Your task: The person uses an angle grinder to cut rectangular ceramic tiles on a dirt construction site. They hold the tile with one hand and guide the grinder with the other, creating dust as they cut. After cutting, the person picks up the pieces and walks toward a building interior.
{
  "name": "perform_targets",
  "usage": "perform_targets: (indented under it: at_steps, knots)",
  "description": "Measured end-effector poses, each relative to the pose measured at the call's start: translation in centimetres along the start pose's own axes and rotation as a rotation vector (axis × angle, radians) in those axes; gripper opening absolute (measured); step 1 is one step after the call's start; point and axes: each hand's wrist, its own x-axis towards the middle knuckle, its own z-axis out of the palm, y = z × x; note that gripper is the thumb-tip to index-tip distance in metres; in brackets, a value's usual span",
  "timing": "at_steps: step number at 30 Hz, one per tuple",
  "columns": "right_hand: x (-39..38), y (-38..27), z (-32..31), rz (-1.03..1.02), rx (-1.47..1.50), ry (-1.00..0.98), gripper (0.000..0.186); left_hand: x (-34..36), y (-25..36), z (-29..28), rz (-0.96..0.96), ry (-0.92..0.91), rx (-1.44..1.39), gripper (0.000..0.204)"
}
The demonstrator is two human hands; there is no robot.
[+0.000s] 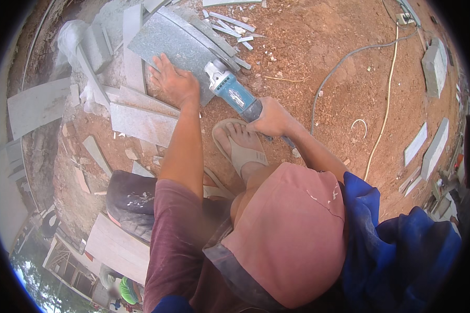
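My right hand (270, 117) is wrapped round the dark rear body of a teal angle grinder (235, 94). The grinder's grey head rests at the right edge of a grey stone slab (175, 44); its disc is mostly hidden. Flat on the slab's lower part lies my left hand (175, 81), fingers spread, pressing on the surface. A narrow strip (203, 34) of the same stone runs along the slab's upper right edge. Just below the grinder is my sandalled foot (240, 140).
Several thin offcuts (232, 26) lie beyond the slab. More slab pieces (143, 122) are at the left, beside clear plastic wrapping (73, 39). A grey cable (344, 53) and a pale cord (389, 104) cross the reddish soil. A stone block (434, 68) stands at the far right.
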Motion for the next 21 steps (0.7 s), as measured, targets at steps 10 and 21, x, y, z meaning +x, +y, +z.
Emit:
perform_targets:
  at_steps: [10,21]
  knots:
    - [-0.20,-0.11,0.15,0.018,0.063,-0.015,0.053,0.04,-0.24,-0.02,0.009,0.003,0.001,0.057]
    - [-0.41,-0.18,0.13,-0.009,0.020,0.014,0.052,0.16,-0.03,-0.33,-0.009,-0.060,0.007,0.059]
